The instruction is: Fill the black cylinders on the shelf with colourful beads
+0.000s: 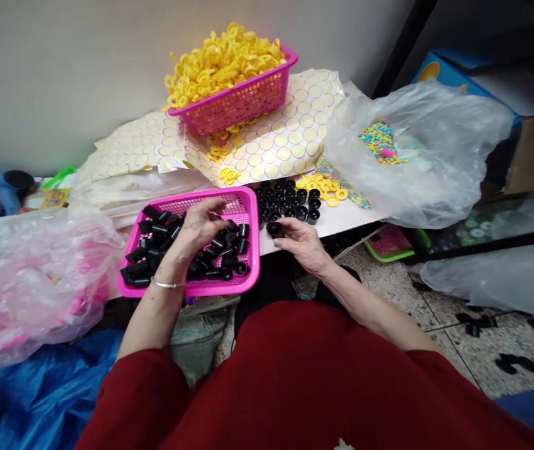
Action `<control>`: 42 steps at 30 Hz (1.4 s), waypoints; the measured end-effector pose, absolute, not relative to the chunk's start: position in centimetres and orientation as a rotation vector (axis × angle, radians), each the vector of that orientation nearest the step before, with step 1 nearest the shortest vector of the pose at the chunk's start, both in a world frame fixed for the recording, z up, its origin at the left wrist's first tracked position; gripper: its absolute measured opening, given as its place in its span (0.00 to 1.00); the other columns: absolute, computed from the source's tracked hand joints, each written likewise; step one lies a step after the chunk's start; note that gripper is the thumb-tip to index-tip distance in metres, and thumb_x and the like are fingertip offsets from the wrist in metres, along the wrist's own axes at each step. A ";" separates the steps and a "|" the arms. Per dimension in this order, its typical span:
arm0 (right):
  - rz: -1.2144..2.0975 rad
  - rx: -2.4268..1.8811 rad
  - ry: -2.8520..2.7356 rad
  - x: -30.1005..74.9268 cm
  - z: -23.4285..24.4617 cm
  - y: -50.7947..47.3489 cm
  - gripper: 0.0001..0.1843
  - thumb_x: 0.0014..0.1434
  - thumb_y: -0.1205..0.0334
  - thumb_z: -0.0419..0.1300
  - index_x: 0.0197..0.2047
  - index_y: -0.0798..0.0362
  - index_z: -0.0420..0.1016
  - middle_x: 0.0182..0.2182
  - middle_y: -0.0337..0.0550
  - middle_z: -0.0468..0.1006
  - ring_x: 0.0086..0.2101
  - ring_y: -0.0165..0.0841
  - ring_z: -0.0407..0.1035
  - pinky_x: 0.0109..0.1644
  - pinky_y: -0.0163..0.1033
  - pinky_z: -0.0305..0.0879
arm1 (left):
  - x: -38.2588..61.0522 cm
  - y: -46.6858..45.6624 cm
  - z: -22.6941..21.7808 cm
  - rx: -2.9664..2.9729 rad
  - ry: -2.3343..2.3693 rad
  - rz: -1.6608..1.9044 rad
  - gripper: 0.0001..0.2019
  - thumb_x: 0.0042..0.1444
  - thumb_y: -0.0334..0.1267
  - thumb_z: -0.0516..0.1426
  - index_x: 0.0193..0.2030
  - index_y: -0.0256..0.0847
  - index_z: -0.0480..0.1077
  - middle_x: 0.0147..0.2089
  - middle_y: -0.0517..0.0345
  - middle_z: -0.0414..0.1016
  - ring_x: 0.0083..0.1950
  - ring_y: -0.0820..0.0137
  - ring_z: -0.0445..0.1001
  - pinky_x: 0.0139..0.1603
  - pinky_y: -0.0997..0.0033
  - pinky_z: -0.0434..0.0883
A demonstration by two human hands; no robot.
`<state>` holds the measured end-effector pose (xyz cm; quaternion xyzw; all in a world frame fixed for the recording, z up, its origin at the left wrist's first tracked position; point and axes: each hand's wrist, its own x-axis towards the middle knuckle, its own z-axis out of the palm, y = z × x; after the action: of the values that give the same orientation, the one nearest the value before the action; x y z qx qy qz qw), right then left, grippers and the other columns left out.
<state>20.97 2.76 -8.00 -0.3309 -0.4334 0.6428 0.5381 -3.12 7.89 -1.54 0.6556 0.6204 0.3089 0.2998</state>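
the light is moderate and soft, seeming to fall from above, brightest on the white tabletop (349,221) and the circle-printed sheets (305,128), while the wall (84,75) greys toward the upper left. a faint warm tint colours it above the yellow rings (229,59). the upper right corner sinks into deep shadow. pale glare streaks the clear plastic bag (440,156) and the blue sheet (46,400), and small glints mark the black pieces (312,216), whose dark sides lose detail. the middle is fairly sharp, though the left hand (201,222) looks slightly smeared. toward the borders, shapes stretch and soften, the blue tool (8,187) included
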 end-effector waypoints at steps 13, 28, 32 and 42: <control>1.641 -1.188 -0.646 26.9 -14.0 -3.7 0.24 0.33 0.59 0.78 0.34 0.51 0.75 0.30 0.36 0.78 0.34 0.29 0.72 0.42 0.38 0.72 | -6.7 10.4 -3.7 1.855 1.759 0.167 0.17 0.31 0.30 0.58 0.33 0.37 0.77 0.35 0.57 0.78 0.40 0.62 0.74 0.46 0.65 0.72; 1.646 -1.220 -0.541 27.0 -13.9 -4.3 0.24 0.31 0.61 0.78 0.33 0.52 0.76 0.29 0.35 0.76 0.31 0.28 0.72 0.36 0.36 0.75 | -7.7 10.3 -4.1 1.765 2.016 -0.152 0.15 0.32 0.29 0.61 0.32 0.41 0.79 0.27 0.60 0.76 0.37 0.63 0.75 0.39 0.69 0.69; 1.653 -1.201 -0.579 27.0 -13.8 -4.1 0.24 0.31 0.60 0.78 0.33 0.52 0.76 0.28 0.35 0.76 0.31 0.28 0.72 0.36 0.35 0.74 | -7.4 10.4 -3.7 1.761 2.043 -0.192 0.08 0.35 0.30 0.62 0.26 0.40 0.77 0.22 0.61 0.71 0.32 0.64 0.73 0.36 0.69 0.67; 1.382 -0.980 -1.196 25.5 -6.6 -3.5 0.19 0.48 0.57 0.72 0.44 0.50 0.75 0.37 0.39 0.77 0.36 0.30 0.72 0.43 0.38 0.72 | 1.6 2.7 1.3 0.989 1.162 1.147 0.16 0.31 0.42 0.72 0.29 0.39 0.79 0.35 0.56 0.80 0.34 0.70 0.74 0.36 0.71 0.71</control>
<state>25.46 -3.50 -6.64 -0.4067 -0.4967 0.5735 0.5090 1.57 2.74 1.31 0.4227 0.4968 0.4904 0.5779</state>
